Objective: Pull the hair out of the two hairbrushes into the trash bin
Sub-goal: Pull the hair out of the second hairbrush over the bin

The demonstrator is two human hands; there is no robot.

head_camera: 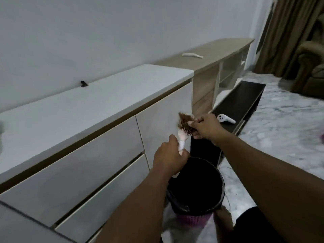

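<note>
Our left hand (169, 155) grips the hairbrush (184, 131) handle tight. Our right hand (206, 127) pinches the hair (184, 118). We should pull slowly, right above the trash bin (194, 210).

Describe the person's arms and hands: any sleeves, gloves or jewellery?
Both forearms are bare as far as the frame shows, with no sleeves in view. The left hand and right hand wear no gloves. No watch, bracelet or ring can be made out, though the picture is somewhat blurred.
</note>
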